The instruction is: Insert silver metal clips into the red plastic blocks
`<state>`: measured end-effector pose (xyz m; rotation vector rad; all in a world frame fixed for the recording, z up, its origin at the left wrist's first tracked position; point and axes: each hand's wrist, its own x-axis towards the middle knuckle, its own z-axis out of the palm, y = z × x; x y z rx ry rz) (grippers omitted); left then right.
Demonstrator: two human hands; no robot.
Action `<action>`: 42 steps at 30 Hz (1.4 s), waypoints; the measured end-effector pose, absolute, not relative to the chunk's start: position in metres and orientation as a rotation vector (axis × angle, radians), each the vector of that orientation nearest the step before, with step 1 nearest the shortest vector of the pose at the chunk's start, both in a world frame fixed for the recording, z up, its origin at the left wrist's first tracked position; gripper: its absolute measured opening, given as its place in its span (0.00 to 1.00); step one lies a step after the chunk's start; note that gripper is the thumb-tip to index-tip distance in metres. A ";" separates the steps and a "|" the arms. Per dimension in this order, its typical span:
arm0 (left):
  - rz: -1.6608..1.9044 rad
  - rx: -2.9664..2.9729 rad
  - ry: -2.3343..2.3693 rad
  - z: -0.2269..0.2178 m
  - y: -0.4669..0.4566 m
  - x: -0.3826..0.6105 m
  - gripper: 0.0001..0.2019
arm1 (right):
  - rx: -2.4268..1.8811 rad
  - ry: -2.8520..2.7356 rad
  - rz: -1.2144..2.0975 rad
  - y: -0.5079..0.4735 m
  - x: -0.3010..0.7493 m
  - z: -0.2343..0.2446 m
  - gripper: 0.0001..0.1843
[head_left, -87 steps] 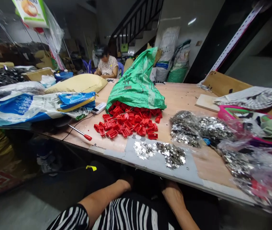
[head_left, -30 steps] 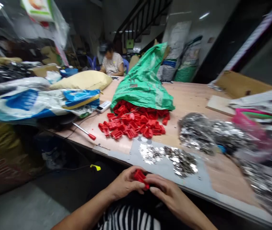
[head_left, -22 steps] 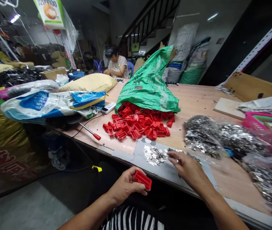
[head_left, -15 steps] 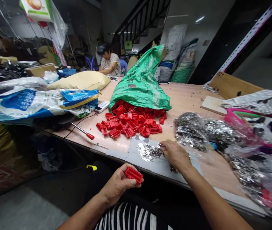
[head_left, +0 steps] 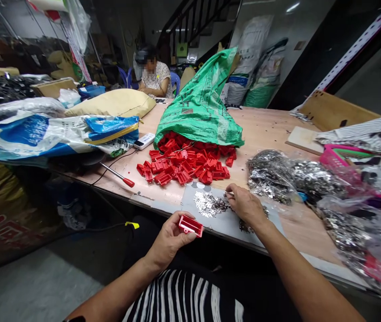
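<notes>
"What's my left hand (head_left: 168, 241) doing?"

"Its fingers (head_left: 177, 232) grip a red plastic clip (head_left: 190, 226) by the desk (head_left: 260, 120) edge; the right hand (head_left: 245, 206) pinches beside silver pieces (head_left: 208, 205) (any held bit's too small to tell)."

Red part (head_left: 190, 226): moulded plastic, smooth, with a soft sheen; the heap of red parts (head_left: 183, 166) on the table matches it. Small silver pieces (head_left: 208, 205): bright, glossy metal, catching the light. They lie on a grey sheet (head_left: 190, 200), matt and smooth-looking, material unclear. Clear plastic bag (head_left: 270, 176): thin, glossy film, creased, full of similar metal pieces. Green sack (head_left: 197, 107): woven plastic, glossy, slightly crinkled. Tabletop (head_left: 264, 129): pale bare wood board, matt, rough with dark specks. Screwdriver (head_left: 113, 171): polished metal shaft, glossy red plastic handle. Striped top (head_left: 180, 299): cloth, matt, soft-looking.
</notes>
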<state>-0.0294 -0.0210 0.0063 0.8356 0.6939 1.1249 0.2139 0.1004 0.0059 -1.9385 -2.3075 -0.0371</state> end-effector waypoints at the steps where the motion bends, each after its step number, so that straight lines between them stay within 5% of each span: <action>1: 1.132 0.883 0.713 0.007 -0.021 -0.029 0.16 | -1.927 -2.294 -0.038 0.099 0.215 0.006 0.08; 15: 1.207 1.499 1.059 0.001 -0.018 -0.024 0.12 | -1.327 -1.693 0.879 0.036 0.192 0.021 0.13; 24: 1.172 1.451 1.120 -0.001 -0.019 -0.022 0.15 | -1.331 -1.775 0.850 -0.001 0.169 0.022 0.10; 31: 1.039 0.816 0.708 0.002 -0.018 -0.020 0.27 | -1.289 -1.759 0.852 -0.011 0.162 0.026 0.08; 42: 0.799 0.416 0.341 -0.006 -0.023 -0.019 0.22 | -1.232 -1.804 0.799 -0.016 0.160 0.031 0.07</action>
